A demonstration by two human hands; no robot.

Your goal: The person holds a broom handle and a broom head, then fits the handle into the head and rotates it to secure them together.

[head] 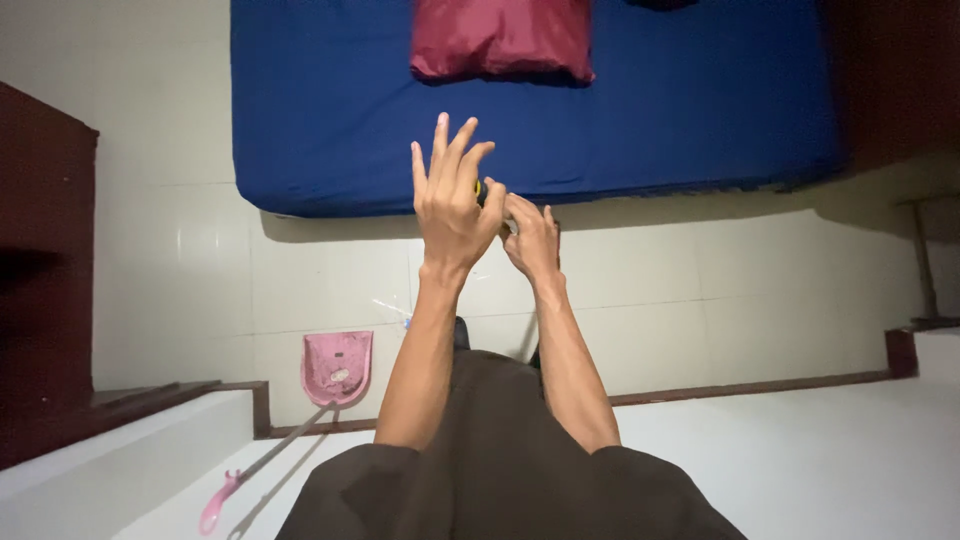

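Both my forearms are raised in front of me. My left hand (450,195) is held up with its fingers spread and its back toward me. My right hand (532,240) sits just beside and below it, with its fingers curled around a small yellow and dark object (481,189). Only a sliver of this object shows between the two hands, and my left thumb lies against it. Most of it is hidden, so I cannot tell what kind of thing it is.
A blue mattress (700,110) with a maroon pillow (500,40) lies beyond the hands on a pale tiled floor (700,290). A pink long-handled dustpan (336,368) rests at the lower left. Dark wooden furniture (45,260) stands at the left edge.
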